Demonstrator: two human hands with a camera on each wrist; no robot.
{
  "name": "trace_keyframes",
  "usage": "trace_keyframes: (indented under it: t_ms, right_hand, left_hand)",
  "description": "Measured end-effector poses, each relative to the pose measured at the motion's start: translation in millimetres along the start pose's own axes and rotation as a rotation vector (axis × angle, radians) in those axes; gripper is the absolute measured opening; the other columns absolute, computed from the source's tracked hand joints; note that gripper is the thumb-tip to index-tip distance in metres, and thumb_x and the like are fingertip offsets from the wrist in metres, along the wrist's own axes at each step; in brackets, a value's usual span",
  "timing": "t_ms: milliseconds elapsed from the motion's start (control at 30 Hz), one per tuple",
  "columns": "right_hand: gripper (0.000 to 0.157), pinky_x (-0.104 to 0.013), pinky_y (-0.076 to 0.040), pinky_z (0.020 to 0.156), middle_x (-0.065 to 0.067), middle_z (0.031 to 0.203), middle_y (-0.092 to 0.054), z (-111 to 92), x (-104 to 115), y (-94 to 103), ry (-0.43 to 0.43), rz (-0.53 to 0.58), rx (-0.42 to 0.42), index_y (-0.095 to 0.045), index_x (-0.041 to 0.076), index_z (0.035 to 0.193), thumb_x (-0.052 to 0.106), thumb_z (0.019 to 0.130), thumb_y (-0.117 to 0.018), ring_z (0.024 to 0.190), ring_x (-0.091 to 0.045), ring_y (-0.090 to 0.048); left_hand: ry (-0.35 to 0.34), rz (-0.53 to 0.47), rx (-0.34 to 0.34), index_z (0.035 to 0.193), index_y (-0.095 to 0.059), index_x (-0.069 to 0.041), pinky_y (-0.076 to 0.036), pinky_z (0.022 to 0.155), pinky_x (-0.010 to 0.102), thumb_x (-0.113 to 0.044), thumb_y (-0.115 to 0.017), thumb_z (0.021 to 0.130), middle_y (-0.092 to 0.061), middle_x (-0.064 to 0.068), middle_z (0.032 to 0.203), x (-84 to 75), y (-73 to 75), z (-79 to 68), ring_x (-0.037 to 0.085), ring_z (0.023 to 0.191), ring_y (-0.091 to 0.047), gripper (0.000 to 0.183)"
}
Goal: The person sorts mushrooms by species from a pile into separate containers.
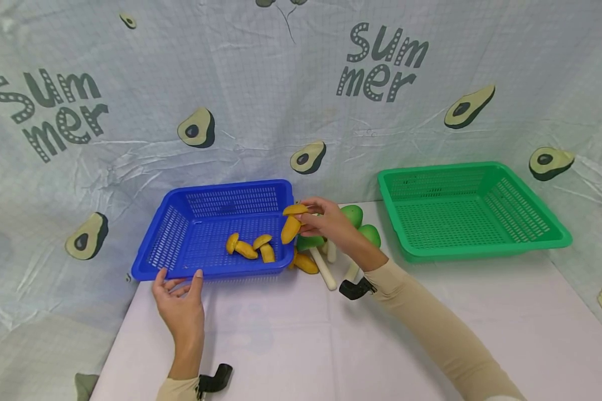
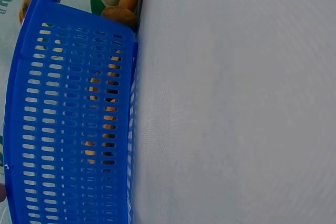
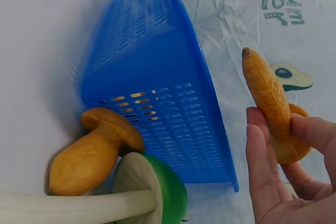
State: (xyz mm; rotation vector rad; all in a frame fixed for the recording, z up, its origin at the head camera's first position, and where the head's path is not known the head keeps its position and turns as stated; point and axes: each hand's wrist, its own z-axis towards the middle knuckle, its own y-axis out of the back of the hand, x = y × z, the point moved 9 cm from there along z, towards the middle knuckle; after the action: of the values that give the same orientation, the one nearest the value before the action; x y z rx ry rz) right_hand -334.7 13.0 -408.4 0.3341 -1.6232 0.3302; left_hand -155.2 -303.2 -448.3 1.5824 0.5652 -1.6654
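My right hand (image 1: 321,220) pinches a yellow toy mushroom (image 1: 291,227) between thumb and fingers, above the right rim of a blue basket (image 1: 251,272). The right wrist view shows this mushroom (image 3: 268,93) with its stem end pointing up, apart from the basket. Two more yellow mushrooms (image 1: 244,249) lie inside the basket. At the front rim, my left hand (image 1: 180,303) grips the edge near the left corner. Only a fingertip (image 2: 2,192) of it shows in the left wrist view.
Right of the blue basket lies a pile with a yellow mushroom (image 1: 306,263) and several green-capped, white-stemmed mushrooms (image 1: 324,270), partly hidden by my right arm. A green basket (image 1: 481,253) stands further right. A printed cloth (image 1: 261,83) hangs behind the table (image 1: 281,345).
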Motion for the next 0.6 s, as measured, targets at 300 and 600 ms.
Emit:
trace_keyframes:
  t_ms: [300, 600]
  right_hand:
    - [0.046, -0.037, -0.061, 0.082, -0.018, 0.129, -0.059, 14, 3, -15.3, -0.024, -0.036, 0.028, -0.053, 0.005, 0.142, 0.013, 0.098, -0.067, 0.086, -0.024, -0.073]
    - [0.046, -0.035, -0.061, 0.083, -0.019, 0.128, -0.059, 17, 8, -26.3, 0.007, -0.07, 0.057, -0.053, 0.002, 0.141, 0.011, 0.098, -0.068, 0.094, -0.028, -0.074]
  left_hand:
    - [-0.002, 0.003, -0.003, 0.155, -0.033, -0.011, -0.045, 0.065, 0.008, -0.025, -0.076, 0.092, -0.049, 0.0, 0.111, -0.5, 0.4, -0.8, 0.006, 0.085, -0.053, 0.077]
    - [-0.003, 0.021, -0.004, 0.155, -0.033, -0.011, -0.045, 0.065, 0.008, -0.027, -0.076, 0.093, -0.049, -0.001, 0.111, -1.9, 0.6, -2.0, 0.006, 0.085, -0.052, 0.077]
